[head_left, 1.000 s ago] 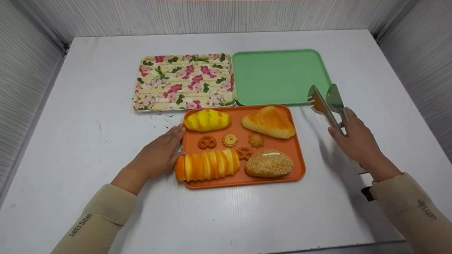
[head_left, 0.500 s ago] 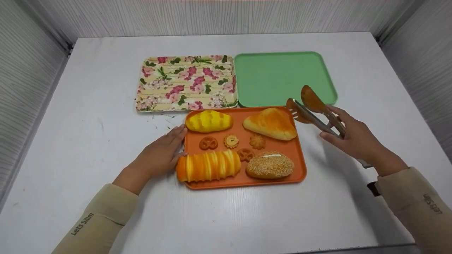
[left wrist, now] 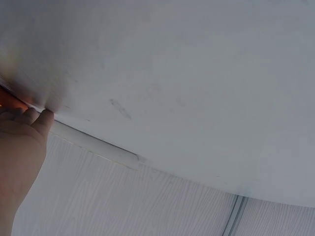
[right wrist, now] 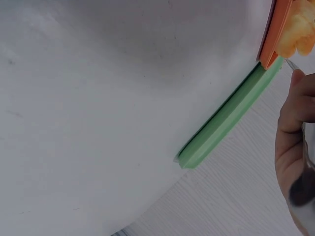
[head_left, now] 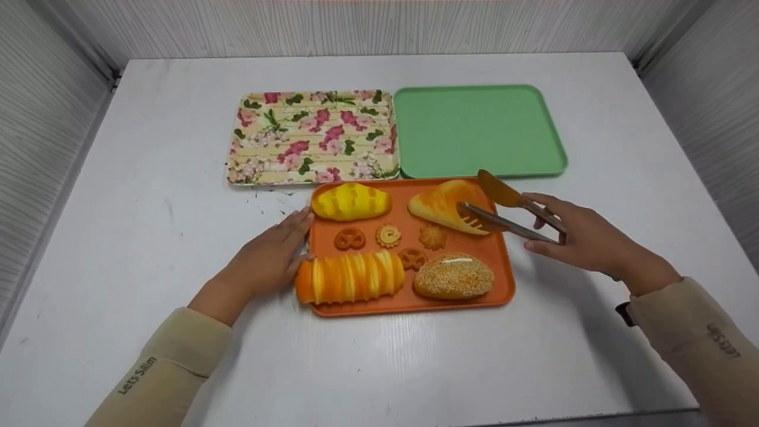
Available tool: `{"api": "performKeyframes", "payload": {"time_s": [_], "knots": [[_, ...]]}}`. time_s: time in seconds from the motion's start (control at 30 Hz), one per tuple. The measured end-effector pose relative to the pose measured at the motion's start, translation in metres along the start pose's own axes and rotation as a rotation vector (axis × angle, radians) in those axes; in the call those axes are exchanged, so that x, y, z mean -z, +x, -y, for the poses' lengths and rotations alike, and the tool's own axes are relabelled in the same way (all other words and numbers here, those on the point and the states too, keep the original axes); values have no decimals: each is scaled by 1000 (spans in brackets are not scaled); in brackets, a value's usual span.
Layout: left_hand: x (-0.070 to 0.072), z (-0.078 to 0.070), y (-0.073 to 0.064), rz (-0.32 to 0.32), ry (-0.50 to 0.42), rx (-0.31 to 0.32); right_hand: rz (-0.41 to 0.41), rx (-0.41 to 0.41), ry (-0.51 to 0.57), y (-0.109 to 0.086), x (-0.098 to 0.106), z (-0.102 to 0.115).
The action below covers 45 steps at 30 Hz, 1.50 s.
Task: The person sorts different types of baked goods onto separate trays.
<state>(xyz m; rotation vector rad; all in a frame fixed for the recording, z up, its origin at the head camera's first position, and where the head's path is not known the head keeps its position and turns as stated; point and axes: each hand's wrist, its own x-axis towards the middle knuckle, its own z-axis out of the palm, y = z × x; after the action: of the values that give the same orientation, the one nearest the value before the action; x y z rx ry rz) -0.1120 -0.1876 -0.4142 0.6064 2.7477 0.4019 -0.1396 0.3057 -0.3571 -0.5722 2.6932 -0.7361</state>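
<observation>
My right hand (head_left: 599, 243) holds a pair of metal tongs (head_left: 504, 223). Their prongs stand apart, overlapping the triangular bread (head_left: 436, 204) and the right rim of the orange tray (head_left: 502, 279). At the tray's left edge, my left hand (head_left: 264, 264) rests with its fingers extended along the rim and its thumb near the striped orange bread roll (head_left: 350, 279). A yellow bread (head_left: 350, 203) lies at the tray's back left, a sesame bun (head_left: 453, 279) at its front right. Between them lie small cookies, including pretzel shapes (head_left: 350, 239).
Behind the orange tray, a floral tray (head_left: 320, 133) lies at the left and a green tray (head_left: 474, 130) beside it at the right. All three sit close together on the white table (head_left: 367, 367), with grey-white panels (head_left: 379, 29) around its back and sides.
My right hand has brought the tongs left and down, from right of the tray to over the triangular bread. My left hand keeps its place at the tray's edge.
</observation>
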Motion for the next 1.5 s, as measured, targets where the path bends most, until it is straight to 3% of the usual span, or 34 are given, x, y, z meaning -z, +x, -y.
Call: {"api": "performKeyframes", "payload": {"time_s": [0.3, 0.7, 1.2, 1.5], "knots": [[4, -1, 3, -16, 28, -34, -15, 122, -97, 2, -3, -3], [5, 0, 5, -7, 15, -13, -163, 254, -186, -2, -12, -2], [3, -1, 2, -23, 6, -24, -256, 344, -223, -3, -16, -2], [1, -2, 0, -13, -3, -11, -327, 352, -208, -4, -7, 0]]}}
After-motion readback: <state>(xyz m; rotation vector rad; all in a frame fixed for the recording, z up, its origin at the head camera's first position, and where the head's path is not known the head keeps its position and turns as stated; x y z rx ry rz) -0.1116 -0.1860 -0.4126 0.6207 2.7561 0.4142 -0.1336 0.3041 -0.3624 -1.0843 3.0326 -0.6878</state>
